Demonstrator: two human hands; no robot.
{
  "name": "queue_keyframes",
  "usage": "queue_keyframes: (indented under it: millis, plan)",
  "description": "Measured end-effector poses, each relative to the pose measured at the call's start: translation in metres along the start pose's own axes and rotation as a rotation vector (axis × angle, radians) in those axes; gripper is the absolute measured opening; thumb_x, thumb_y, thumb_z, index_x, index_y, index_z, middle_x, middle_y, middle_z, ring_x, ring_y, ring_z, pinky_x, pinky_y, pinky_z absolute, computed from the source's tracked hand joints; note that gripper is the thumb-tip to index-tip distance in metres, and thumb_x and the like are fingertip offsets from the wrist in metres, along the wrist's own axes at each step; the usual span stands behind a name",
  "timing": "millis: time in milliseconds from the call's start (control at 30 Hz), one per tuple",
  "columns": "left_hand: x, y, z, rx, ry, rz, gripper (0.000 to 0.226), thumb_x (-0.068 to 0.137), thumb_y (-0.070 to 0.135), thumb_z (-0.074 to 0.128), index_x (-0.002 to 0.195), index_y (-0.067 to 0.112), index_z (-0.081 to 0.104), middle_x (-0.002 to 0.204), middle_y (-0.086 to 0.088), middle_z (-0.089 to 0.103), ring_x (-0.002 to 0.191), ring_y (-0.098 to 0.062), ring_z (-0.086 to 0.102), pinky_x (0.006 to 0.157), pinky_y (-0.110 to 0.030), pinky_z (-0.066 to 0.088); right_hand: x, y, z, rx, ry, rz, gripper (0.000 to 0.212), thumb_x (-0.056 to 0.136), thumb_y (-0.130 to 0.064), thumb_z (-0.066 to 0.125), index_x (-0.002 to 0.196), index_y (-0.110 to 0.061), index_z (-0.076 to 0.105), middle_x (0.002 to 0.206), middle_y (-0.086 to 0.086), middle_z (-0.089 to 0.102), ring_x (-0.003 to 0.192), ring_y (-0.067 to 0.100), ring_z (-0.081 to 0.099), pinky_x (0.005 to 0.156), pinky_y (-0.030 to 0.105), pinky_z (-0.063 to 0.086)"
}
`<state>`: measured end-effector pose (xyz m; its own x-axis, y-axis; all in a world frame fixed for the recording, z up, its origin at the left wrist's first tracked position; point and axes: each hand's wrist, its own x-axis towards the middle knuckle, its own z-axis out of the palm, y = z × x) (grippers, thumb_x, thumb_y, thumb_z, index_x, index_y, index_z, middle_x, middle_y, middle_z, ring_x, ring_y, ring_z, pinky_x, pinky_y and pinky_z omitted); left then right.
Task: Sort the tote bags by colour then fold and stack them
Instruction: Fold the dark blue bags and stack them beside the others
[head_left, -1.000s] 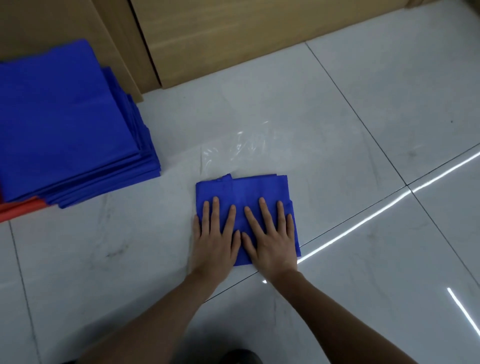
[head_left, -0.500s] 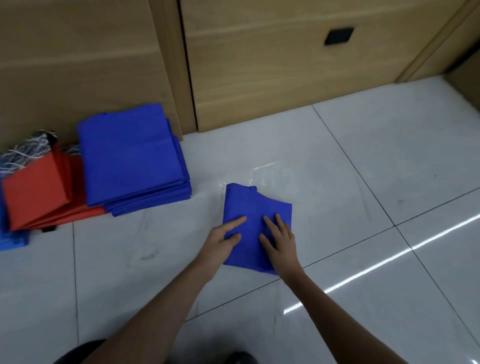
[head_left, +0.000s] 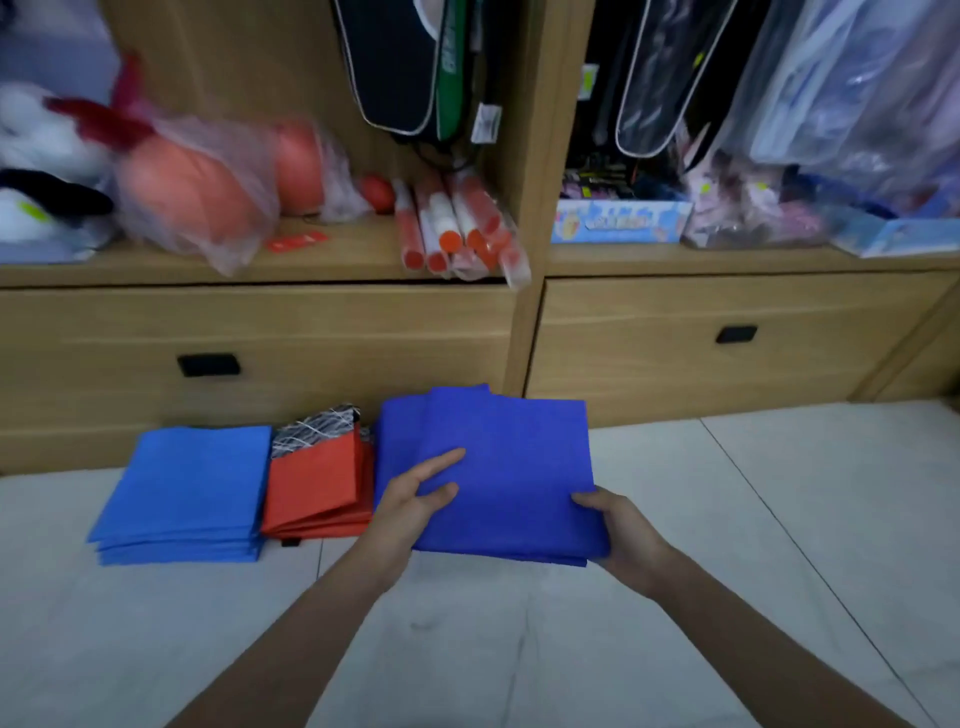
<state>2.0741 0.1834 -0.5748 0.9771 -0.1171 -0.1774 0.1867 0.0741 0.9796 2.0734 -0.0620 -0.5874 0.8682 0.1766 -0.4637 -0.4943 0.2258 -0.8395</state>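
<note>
far left of grip: flat square lighter-blue stack (head_left: 182, 488), then red stack (head_left: 317, 488), matte cloth. left hand (head_left: 410, 506) pinches left edge of folded blue bag (head_left: 509, 478); right hand (head_left: 621, 530) clamps near-right corner, thumb on top. blue pile (head_left: 400, 436) right behind.

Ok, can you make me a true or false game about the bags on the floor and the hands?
1. Both hands hold one folded dark blue bag. True: the left hand pinches its left edge and the right hand grips its near right corner.
2. The red pile lies between the light blue pile and the dark blue pile. True.
3. The red pile is furthest to the left. False: the light blue pile is furthest left.
4. The drawers behind the piles are pulled open. False: both are pushed shut.
</note>
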Motion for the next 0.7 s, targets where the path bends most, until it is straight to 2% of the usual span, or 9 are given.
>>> queue_keyframes:
  millis: [67,133,200,333,433,500,567,633,700]
  plan:
    - [0.008,0.005,-0.02,0.195,0.144,0.125,0.025,0.089,0.006,0.059,0.107,0.022,0.063,0.118,0.003,0.054,0.117,-0.018,0.051,0.097,-0.026,0.042,0.016,-0.02,0.027,-0.129,0.031,-0.068,0.034,0.089,-0.008,0.054,0.122,-0.007,0.057,0.117,0.007,0.067,0.106,0.027,0.064,0.083,0.036,0.053]
    - [0.019,0.005,-0.038,0.407,0.316,0.236,0.023,0.087,0.01,0.064,0.108,0.019,0.06,0.115,-0.003,0.046,0.116,-0.02,0.045,0.094,-0.015,0.032,0.036,-0.031,0.054,-0.257,0.169,-0.154,0.024,0.091,-0.001,0.052,0.114,-0.004,0.059,0.111,0.008,0.068,0.098,0.026,0.065,0.081,0.036,0.053]
    - [0.03,0.001,-0.052,0.55,0.375,0.235,0.031,0.088,0.016,0.064,0.118,0.014,0.058,0.121,-0.007,0.037,0.117,-0.019,0.039,0.093,-0.009,0.024,0.059,-0.034,0.079,-0.333,0.265,-0.219,0.022,0.091,0.0,0.05,0.11,-0.004,0.058,0.107,0.01,0.066,0.094,0.026,0.064,0.079,0.037,0.054]
    - [0.061,-0.025,-0.078,0.811,0.352,0.171,0.047,0.093,0.028,0.054,0.137,0.015,0.044,0.148,-0.013,0.018,0.138,-0.026,0.025,0.109,-0.025,0.022,0.116,-0.02,0.102,-0.438,0.308,-0.235,0.032,0.091,-0.002,0.045,0.121,-0.01,0.051,0.109,0.007,0.061,0.097,0.026,0.059,0.091,0.044,0.051]
    - [0.085,-0.05,-0.097,1.123,0.329,0.078,0.057,0.096,0.042,0.044,0.147,0.024,0.027,0.156,-0.012,0.005,0.144,-0.027,0.01,0.113,-0.038,0.017,0.145,-0.003,0.098,-0.459,0.342,-0.23,0.044,0.09,0.001,0.042,0.132,-0.012,0.045,0.105,0.005,0.06,0.091,0.024,0.058,0.087,0.041,0.051]
    - [0.098,-0.067,-0.107,1.162,0.248,-0.017,0.063,0.094,0.053,0.037,0.149,0.028,0.017,0.158,-0.007,0.003,0.144,-0.024,0.009,0.113,-0.041,0.015,0.16,0.01,0.087,-0.396,0.367,-0.199,0.051,0.089,0.002,0.041,0.137,-0.015,0.041,0.101,0.0,0.058,0.09,0.022,0.057,0.087,0.039,0.051]
    - [0.11,-0.082,-0.115,1.16,0.158,-0.079,0.079,0.082,0.069,0.025,0.149,0.03,0.013,0.158,-0.001,0.004,0.144,-0.02,0.01,0.114,-0.04,0.015,0.171,0.022,0.078,-0.34,0.406,-0.156,0.057,0.09,-0.001,0.043,0.144,-0.018,0.031,0.113,0.003,0.056,0.096,0.025,0.055,0.09,0.042,0.049]
    - [0.119,-0.095,-0.12,1.135,0.088,-0.096,0.09,0.071,0.073,0.018,0.149,0.03,0.008,0.158,0.002,0.006,0.143,-0.018,0.012,0.115,-0.041,0.015,0.178,0.033,0.074,-0.544,0.508,-0.216,0.059,0.092,-0.009,0.046,0.146,-0.019,0.025,0.13,0.012,0.047,0.106,0.03,0.051,0.092,0.045,0.046]
    - [0.125,-0.107,-0.123,1.118,0.05,-0.086,0.096,0.067,0.077,0.014,0.149,0.029,0.001,0.157,0.002,0.01,0.143,-0.017,0.015,0.114,-0.042,0.017,0.18,0.047,0.07,-0.93,0.597,-0.351,0.058,0.095,-0.026,0.048,0.148,-0.024,0.024,0.144,0.013,0.032,0.123,0.035,0.038,0.099,0.049,0.038]
